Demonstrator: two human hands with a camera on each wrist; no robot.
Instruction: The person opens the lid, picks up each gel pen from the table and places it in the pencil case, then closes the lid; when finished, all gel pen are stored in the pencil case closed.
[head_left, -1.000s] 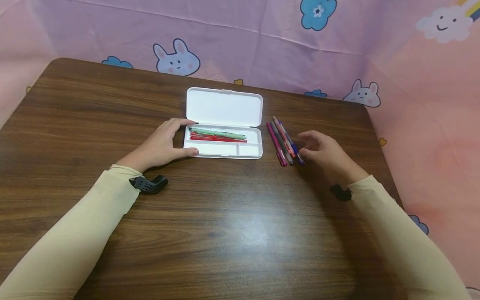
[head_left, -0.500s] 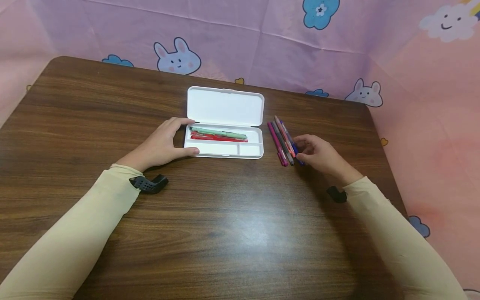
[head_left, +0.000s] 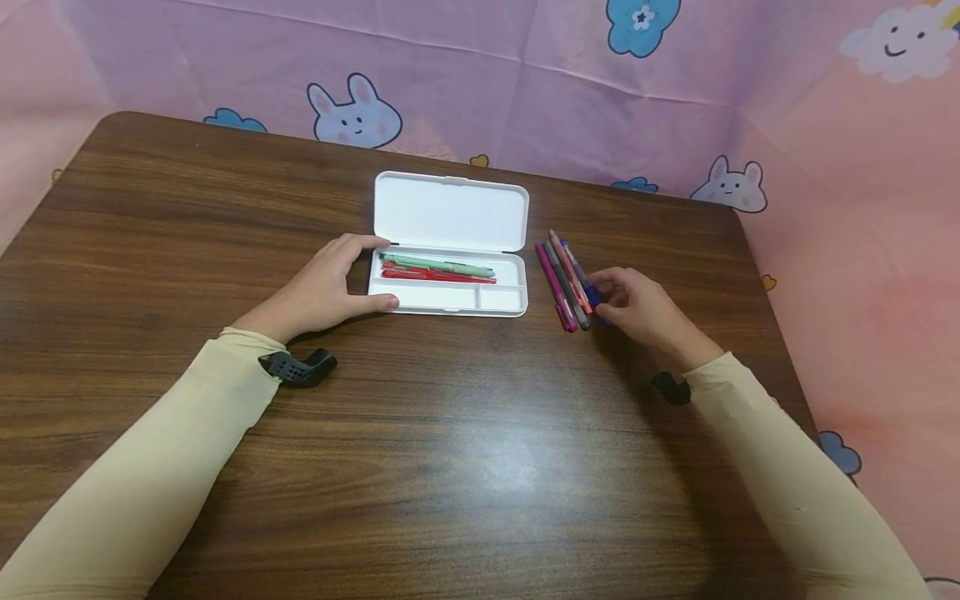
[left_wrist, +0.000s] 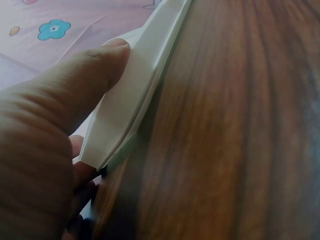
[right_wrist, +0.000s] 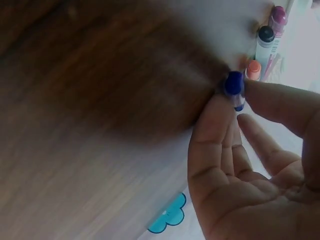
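Note:
A white pencil case (head_left: 438, 301) lies with its lid raised on the brown table. Inside its long back compartment rest a green pen (head_left: 450, 267) and red pens (head_left: 461, 278). My left hand (head_left: 318, 287) holds the case by its left end, thumb at the front edge and a finger at the back corner. To the right of the case, my right hand (head_left: 648, 315) pinches a blue pen (right_wrist: 233, 84) near its lower end between thumb and fingers. Against that pen lie an orange pen (head_left: 573, 274), a dark grey pen (head_left: 562, 282) and a magenta pen (head_left: 552, 279).
The wooden table (head_left: 420, 433) extends toward the viewer and to both sides. Behind it and at the right hangs a pink and purple cloth (head_left: 480, 75) with cartoon prints. The case's front strip is split by a small divider (head_left: 477, 297).
My right hand has moved slightly left onto the blue pen and now pinches it. The left hand and the pencil case stay in place.

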